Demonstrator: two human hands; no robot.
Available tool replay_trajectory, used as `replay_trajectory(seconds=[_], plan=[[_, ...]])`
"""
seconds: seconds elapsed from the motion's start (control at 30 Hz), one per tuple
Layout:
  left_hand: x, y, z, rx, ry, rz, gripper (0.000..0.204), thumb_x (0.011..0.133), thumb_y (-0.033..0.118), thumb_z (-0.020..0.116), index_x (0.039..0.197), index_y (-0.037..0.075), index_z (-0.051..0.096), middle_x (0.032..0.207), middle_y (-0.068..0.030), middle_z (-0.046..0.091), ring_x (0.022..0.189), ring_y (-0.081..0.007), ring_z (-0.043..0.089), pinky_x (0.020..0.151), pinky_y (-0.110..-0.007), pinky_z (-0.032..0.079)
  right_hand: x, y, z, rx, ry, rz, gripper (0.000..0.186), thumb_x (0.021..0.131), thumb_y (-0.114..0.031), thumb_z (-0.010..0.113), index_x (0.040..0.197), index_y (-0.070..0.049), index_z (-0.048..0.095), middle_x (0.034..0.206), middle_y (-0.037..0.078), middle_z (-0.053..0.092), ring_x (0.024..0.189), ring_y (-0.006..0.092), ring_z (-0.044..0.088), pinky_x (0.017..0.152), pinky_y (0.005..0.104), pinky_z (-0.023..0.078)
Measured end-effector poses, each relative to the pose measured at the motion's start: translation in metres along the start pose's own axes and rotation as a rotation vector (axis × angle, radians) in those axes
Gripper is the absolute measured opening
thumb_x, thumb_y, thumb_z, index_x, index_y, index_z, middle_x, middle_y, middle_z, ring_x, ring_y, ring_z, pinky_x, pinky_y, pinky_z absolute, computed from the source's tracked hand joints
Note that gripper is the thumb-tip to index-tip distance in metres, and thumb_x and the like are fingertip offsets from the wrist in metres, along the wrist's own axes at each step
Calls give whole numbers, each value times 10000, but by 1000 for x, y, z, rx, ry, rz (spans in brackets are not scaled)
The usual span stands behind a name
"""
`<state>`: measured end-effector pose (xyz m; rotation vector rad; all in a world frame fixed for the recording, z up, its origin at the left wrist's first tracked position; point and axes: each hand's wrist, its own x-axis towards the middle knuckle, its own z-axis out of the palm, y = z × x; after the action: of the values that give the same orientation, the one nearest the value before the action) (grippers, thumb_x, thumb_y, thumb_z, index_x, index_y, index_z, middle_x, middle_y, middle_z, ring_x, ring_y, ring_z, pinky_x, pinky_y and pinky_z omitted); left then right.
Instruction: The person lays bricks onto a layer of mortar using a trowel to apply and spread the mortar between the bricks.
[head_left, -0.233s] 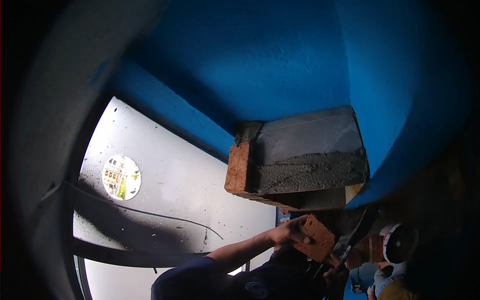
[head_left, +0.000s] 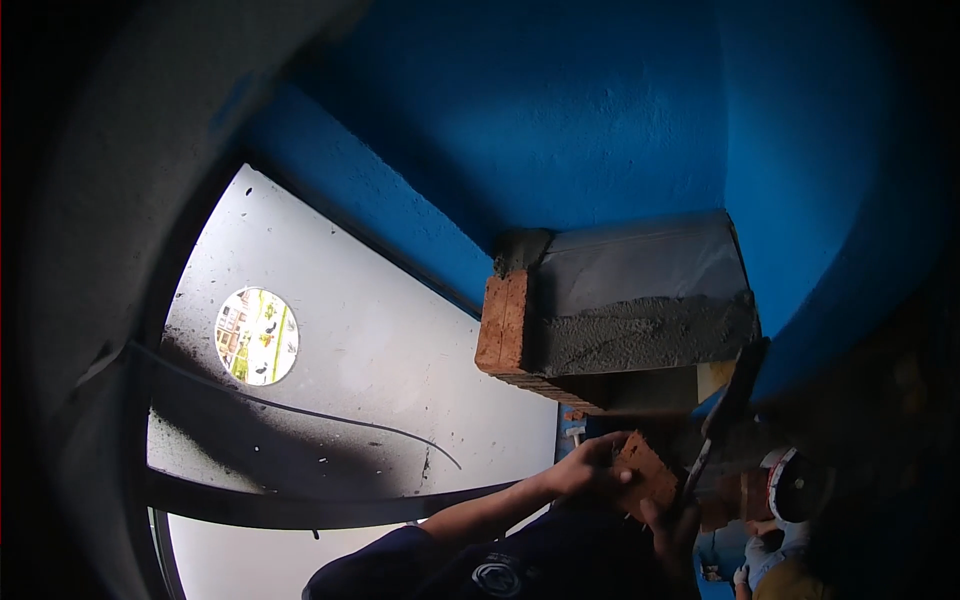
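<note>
My left hand (head_left: 590, 466) grips an orange-red brick (head_left: 648, 478) from its left side, just below a short stack of bricks (head_left: 505, 325). Grey mortar (head_left: 640, 335) covers the front of the stack, which has a grey slab on top. My right hand (head_left: 672, 530) is dark and in shadow to the right of the brick. It is closed round the handle of a dark, flat-bladed tool (head_left: 725, 410) that slants up toward the mortar's right end.
Blue plastered walls (head_left: 600, 120) enclose the corner behind the stack. A pale surface (head_left: 400, 340) with a round printed sticker (head_left: 257, 336) and a thin black cable (head_left: 330, 415) lies to the left. A round white and red object (head_left: 795, 485) sits at the lower right.
The view has shifted slightly, so the brick stack sits a little further right. The tool's blade reaches a bit higher. Both hands keep their hold.
</note>
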<state>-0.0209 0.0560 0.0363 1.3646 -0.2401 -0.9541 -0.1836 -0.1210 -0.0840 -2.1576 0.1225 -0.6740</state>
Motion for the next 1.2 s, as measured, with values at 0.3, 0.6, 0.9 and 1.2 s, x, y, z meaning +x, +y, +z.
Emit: replay_trajectory(seconds=[0.3,0.6,0.9,1.2], plan=[[3,-14,-15,-489,359,-43,167,916,177,570,1016,51,523,955,-58,597,847,-138,591,750,-272,478,28,-20,13,383,22,188,336,856,-309,659,1068,-81,534,841,111,408,694,231,417,579,409,299],[-1,-42,-34,-499,-399,-44,826,812,572,565,1358,-14,364,1345,-147,452,1248,-242,412,1034,-363,314,83,-50,-52,757,-580,770,381,841,-427,616,974,-74,567,707,11,527,560,149,489,518,364,378],[-12,-52,-35,-936,-422,-7,730,675,332,778,1223,-47,480,1136,-137,602,1028,-237,593,901,-332,448,116,-77,-18,1257,-559,768,551,764,-334,736,1152,-25,495,720,20,550,438,100,460,366,236,379],[-42,64,-17,6,453,140,698,827,409,667,1302,-36,414,1172,-137,559,1069,-221,554,935,-341,420,109,-68,16,936,-193,620,591,872,-453,572,1311,-84,431,1079,110,561,931,207,565,750,403,465]])
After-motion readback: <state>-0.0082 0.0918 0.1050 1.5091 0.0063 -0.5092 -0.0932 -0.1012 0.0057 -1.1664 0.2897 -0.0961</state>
